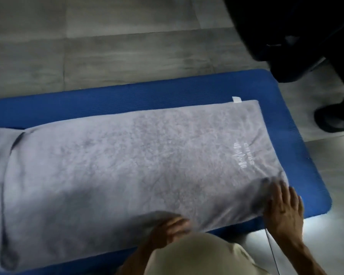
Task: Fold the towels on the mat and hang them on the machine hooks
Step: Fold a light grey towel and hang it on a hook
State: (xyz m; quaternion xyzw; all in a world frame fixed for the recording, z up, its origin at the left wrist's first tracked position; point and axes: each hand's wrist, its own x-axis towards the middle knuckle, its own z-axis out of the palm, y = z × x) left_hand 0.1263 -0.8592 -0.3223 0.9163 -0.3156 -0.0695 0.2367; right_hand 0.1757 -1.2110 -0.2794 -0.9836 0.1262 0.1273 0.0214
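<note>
A long grey towel [127,165] lies flat along the blue mat [127,96], with white stitched lettering near its right end and a small white tag at the far right corner. Its left end is doubled over into a fold. My right hand [284,207] rests with fingers spread on the towel's near right corner. My left hand [173,228] lies at the towel's near edge, fingers curled on the cloth; whether it grips the cloth is unclear because of blur.
Grey floor tiles [107,46] surround the mat. A dark machine base [296,36] stands at the top right, and a dark shoe [336,120] sits beside the mat's right end. My knee in beige trousers [197,259] is at the bottom. A thin cable [270,247] hangs by my right wrist.
</note>
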